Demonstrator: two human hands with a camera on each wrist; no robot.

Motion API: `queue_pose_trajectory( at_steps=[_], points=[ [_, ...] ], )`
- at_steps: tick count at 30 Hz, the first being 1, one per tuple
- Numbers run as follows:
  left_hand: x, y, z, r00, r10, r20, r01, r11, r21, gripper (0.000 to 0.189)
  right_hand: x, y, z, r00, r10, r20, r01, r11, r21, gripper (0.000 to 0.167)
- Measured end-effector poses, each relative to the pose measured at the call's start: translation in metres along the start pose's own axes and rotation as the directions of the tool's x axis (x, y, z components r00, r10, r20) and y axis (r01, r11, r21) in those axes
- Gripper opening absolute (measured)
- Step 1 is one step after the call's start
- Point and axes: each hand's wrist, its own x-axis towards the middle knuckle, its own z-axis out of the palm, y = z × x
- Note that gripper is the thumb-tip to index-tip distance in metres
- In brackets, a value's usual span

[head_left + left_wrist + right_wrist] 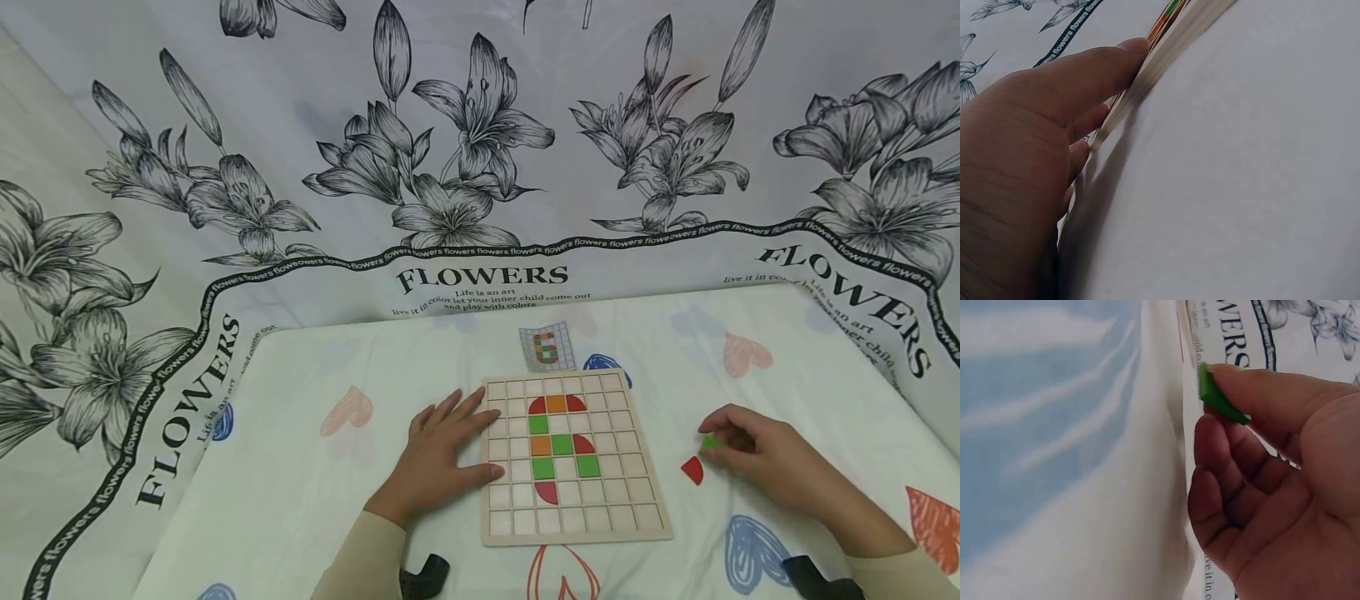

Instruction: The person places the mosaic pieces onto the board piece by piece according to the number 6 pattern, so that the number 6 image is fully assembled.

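A wooden grid board (510,521) lies on the cloth with red, orange and green tiles set in several of its cells. Along its left edge rests my left hand (438,454), fingers spread, thumb and fingertips touching the frame; the left wrist view shows the thumb (1104,72) on the board's side. To the right of the board my right hand (772,458) pinches a green tile (1219,397) between thumb and fingers, its curved edge visible in the right wrist view. Just beside that hand a red quarter-round tile (693,471) lies on the cloth.
Behind the board lies a small pattern card (546,347) showing a coloured figure on a grid. A white cloth with printed hearts (348,410) covers the table. A flower-printed sheet (465,150) hangs at the back and left.
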Motion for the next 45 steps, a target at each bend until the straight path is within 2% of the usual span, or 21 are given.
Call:
queue_pose_trajectory(
  at_steps=[6, 10, 14, 24, 28, 32, 36, 45],
  points=[
    [0.0, 0.001, 0.0, 1.0, 0.002, -0.002, -0.002, 1.0, 0.009, 0.08, 0.002, -0.009, 0.004, 0.995, -0.02, -0.097, 0.026, 0.998, 0.057, 0.025],
    [0.0, 0.0, 0.001, 1.0, 0.0, -0.003, 0.0, 1.0, 0.024, 0.08, 0.002, -0.017, 0.006, 0.993, -0.024, -0.119, 0.037, 0.993, 0.109, 0.023],
    [0.0, 0.0, 0.001, 1.0, -0.004, -0.001, 0.004, 1.0, 0.031, 0.08, 0.002, -0.026, 0.01, 0.995, -0.027, -0.1, 0.043, 0.986, 0.159, 0.023],
    [0.0, 0.0, 0.0, 1.0, -0.007, 0.004, 0.007, 0.999, 0.033, 0.08, 0.002, -0.053, 0.018, 0.988, -0.139, -0.068, 0.153, 0.946, 0.285, 0.02],
    [0.0, 0.001, -0.001, 1.0, -0.005, 0.008, 0.005, 1.0, 0.029, 0.08, 0.003, -0.064, 0.023, 0.984, -0.164, -0.066, 0.176, 0.94, 0.292, 0.019],
    [0.0, 0.002, -0.001, 1.0, -0.006, 0.01, 0.006, 1.0, 0.026, 0.08, 0.005, -0.072, 0.028, 0.974, -0.212, -0.077, 0.226, 0.929, 0.293, 0.02],
    [0.0, 0.002, 0.0, 1.0, -0.01, 0.008, 0.01, 1.0, 0.027, 0.08, 0.008, -0.079, 0.034, 0.96, -0.265, -0.089, 0.279, 0.905, 0.321, 0.02],
    [0.001, 0.0, 0.001, 1.0, -0.002, 0.001, 0.002, 1.0, 0.031, 0.081, 0.013, -0.091, 0.047, 0.956, -0.291, -0.027, 0.279, 0.878, 0.389, 0.017]
  ],
)
